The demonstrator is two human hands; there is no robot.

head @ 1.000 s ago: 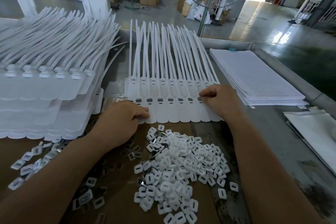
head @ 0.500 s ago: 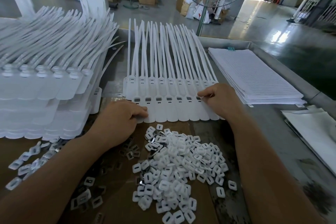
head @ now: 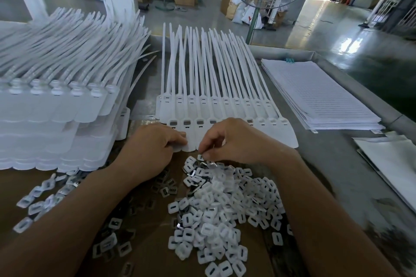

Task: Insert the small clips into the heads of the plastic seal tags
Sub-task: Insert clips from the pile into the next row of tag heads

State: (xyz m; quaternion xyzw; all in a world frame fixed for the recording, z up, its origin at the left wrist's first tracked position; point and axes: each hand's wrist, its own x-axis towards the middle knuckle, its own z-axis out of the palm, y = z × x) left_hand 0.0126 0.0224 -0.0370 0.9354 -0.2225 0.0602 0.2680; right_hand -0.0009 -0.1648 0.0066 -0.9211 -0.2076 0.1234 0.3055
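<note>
A row of plastic seal tags (head: pixel 285 136) lies side by side across the middle of the bench (head: pixel 326 175), straps fanned out toward its far edge and flat ends pointing at the person. The square head sockets run in two staggered lines. Several sockets in the nearer line, at the left, show a dark insert. The left hand (head: pixel 153 148) sits at the left end of this row, knuckles up and fingers bent. Its fingertips (head: pixel 181 139) press down on the flat ends of the nearest tags, and it has hold of nothing that I can see. The right hand (head: pixel 236 141) hangs over the near ends of the middle tags with its fingers curled downward. Thumb and forefinger meet at the far edge of the pile of small clips (head: pixel 225 209), and they seem to pinch one clip (head: pixel 201 157), though blur there makes this hard to tell for sure. The pile is heaped on a brown cardboard sheet (head: pixel 146 254) at the near edge of the bench, between the two forearms. More loose clips (head: pixel 33 198) are scattered toward the near left corner. A tall stack of tags (head: pixel 56 108) fills the left side, and a stack of lined paper sheets (head: pixel 315 96) lies along the right edge.
</note>
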